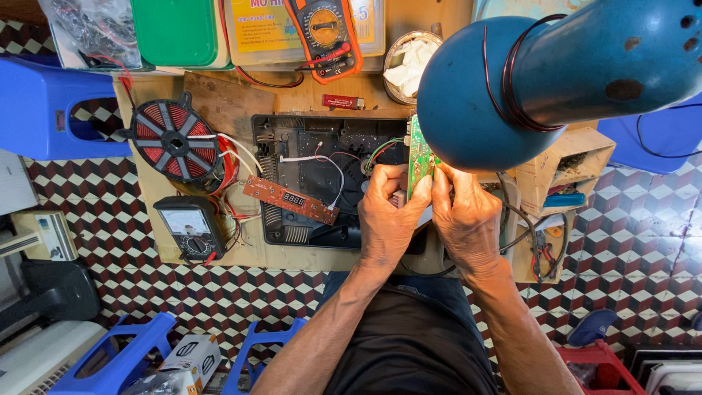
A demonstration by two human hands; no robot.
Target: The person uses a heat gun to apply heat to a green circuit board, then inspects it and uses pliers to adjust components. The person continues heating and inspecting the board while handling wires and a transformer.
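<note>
- The left hand [387, 212] and the right hand [468, 219] both grasp a green circuit board [418, 157], pinching it by its edges between fingers and thumbs.
- The board stands on its edge, just under the blue lamp shade [475, 95], probably so that the light falls on it.
- It stays above the right side of the open black appliance housing [307, 139], because thin wires join it to the inside.
- A narrow red display board [291, 199] lies across the housing, also on wires.
- The copper coil [170, 139] rests at the left on the wooden board [227, 102], with an analog meter [191, 227] near it.
- An orange multimeter [325, 33] lies at the far side, well apart from the hands.
</note>
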